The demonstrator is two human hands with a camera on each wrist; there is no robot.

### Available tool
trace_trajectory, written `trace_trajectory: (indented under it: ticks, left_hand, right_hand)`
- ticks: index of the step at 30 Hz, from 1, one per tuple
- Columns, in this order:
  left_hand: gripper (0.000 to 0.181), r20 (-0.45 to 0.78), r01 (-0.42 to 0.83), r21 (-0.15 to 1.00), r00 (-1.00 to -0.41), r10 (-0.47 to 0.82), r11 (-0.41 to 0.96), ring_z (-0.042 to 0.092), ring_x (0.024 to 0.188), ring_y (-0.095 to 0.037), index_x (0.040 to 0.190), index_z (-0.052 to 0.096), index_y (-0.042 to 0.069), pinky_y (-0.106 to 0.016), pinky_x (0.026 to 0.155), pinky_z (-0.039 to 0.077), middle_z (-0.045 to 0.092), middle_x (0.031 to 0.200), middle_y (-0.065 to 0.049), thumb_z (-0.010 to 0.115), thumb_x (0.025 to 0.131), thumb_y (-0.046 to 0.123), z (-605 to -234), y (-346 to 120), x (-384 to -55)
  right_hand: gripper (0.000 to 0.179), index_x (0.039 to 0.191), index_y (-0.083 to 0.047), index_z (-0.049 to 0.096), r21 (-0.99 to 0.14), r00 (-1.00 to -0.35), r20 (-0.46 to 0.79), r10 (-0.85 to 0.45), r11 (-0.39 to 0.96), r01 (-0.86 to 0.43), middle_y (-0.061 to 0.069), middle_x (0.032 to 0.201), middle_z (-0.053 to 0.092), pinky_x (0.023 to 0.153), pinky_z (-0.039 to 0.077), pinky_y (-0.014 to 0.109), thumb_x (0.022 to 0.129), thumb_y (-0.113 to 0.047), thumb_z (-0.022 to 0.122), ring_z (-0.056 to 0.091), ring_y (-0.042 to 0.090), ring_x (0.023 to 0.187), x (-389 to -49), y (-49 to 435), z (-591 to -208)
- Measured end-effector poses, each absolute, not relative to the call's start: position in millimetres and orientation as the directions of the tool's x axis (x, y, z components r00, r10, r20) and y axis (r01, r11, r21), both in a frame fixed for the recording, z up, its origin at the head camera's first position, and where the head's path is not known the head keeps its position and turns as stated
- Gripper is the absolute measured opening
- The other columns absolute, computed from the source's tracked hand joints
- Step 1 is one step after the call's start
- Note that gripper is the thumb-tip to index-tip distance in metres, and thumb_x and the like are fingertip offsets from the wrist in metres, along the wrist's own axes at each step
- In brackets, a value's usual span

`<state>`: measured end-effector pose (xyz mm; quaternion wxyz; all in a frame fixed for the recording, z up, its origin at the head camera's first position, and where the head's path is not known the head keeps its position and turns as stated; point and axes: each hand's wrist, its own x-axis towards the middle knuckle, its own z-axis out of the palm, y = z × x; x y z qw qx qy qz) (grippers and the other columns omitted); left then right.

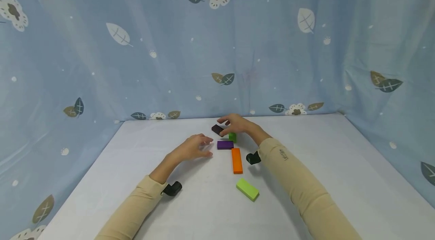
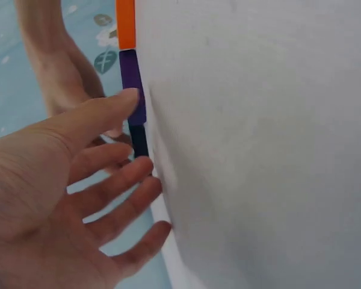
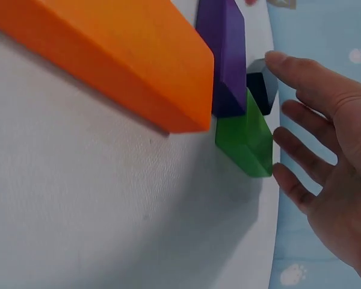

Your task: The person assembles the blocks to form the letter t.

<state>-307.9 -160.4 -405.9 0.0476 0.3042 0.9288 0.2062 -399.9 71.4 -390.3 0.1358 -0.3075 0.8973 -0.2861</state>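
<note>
My right hand (image 1: 236, 123) is over the far end of a black block (image 1: 216, 129) and a dark green block (image 1: 232, 137), fingers spread. In the right wrist view its thumb tip overlaps the corner of the black block (image 3: 262, 90), and its other fingertips lie beside the green block (image 3: 245, 141). Left of a purple block (image 1: 225, 145), my left hand (image 1: 193, 147) hovers with parted, relaxed fingers and holds nothing. In the left wrist view its thumb overlaps the purple block (image 2: 131, 72). An orange block (image 1: 236, 160) runs from near the purple one towards me.
A lime-green block (image 1: 247, 189) lies at an angle nearer to me, apart from the others. White cloth covers the table (image 1: 204, 209). A blue patterned curtain (image 1: 163, 62) stands behind and along the sides. Each wrist carries a black device (image 1: 173, 188).
</note>
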Motion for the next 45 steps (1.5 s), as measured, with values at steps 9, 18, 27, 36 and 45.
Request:
trace_trajectory:
  ticks: [9,18,27,36,45]
  left_hand:
    - [0.043,-0.011,0.712,0.386,-0.632,0.775,0.586,0.050,0.134,-0.034,0.136,0.056,0.000,-0.049,0.111,0.040,0.051,0.145,-0.018,0.063,0.096,0.012,-395,-147,-307]
    - [0.048,-0.147,0.724,0.325,-0.597,0.789,0.608,0.040,0.141,-0.037,0.146,0.045,0.003,-0.053,0.114,0.034,0.035,0.157,-0.018,0.054,0.101,0.013,-387,-151,-300]
    - [0.050,-0.176,0.734,0.306,-0.582,0.794,0.607,0.035,0.144,-0.036,0.149,0.040,0.006,-0.055,0.116,0.031,0.029,0.161,-0.014,0.052,0.102,0.015,-388,-152,-300]
    - [0.050,-0.185,0.729,0.312,-0.583,0.791,0.610,0.034,0.144,-0.038,0.149,0.040,0.005,-0.055,0.116,0.030,0.029,0.160,-0.017,0.052,0.101,0.014,-386,-149,-299]
    - [0.051,-0.196,0.713,0.317,-0.596,0.778,0.626,0.033,0.146,-0.036,0.151,0.037,0.007,-0.054,0.118,0.029,0.027,0.161,-0.016,0.051,0.102,0.015,-386,-152,-299]
  right_hand:
    - [0.059,0.142,-0.011,0.053,-0.534,-0.763,-0.089,-0.641,0.677,-0.506,0.011,0.144,0.054,0.107,0.046,0.044,0.088,-0.021,0.074,0.055,0.032,0.128,-400,63,-390]
    - [0.056,0.139,-0.013,0.057,-0.504,-0.748,-0.133,-0.650,0.695,-0.514,0.011,0.137,0.060,0.105,0.048,0.039,0.086,-0.013,0.075,0.057,0.028,0.124,-401,56,-390]
    - [0.056,0.138,-0.010,0.057,-0.523,-0.773,-0.137,-0.620,0.708,-0.475,0.012,0.132,0.063,0.103,0.050,0.038,0.085,-0.011,0.075,0.059,0.027,0.119,-401,57,-392]
    - [0.056,0.135,-0.007,0.059,-0.543,-0.800,-0.105,-0.591,0.708,-0.451,0.012,0.134,0.063,0.110,0.044,0.041,0.084,-0.018,0.078,0.056,0.028,0.126,-401,67,-391]
    - [0.056,0.136,-0.009,0.059,-0.558,-0.820,-0.067,-0.568,0.703,-0.441,0.011,0.138,0.060,0.111,0.042,0.044,0.085,-0.023,0.077,0.053,0.029,0.131,-400,89,-382]
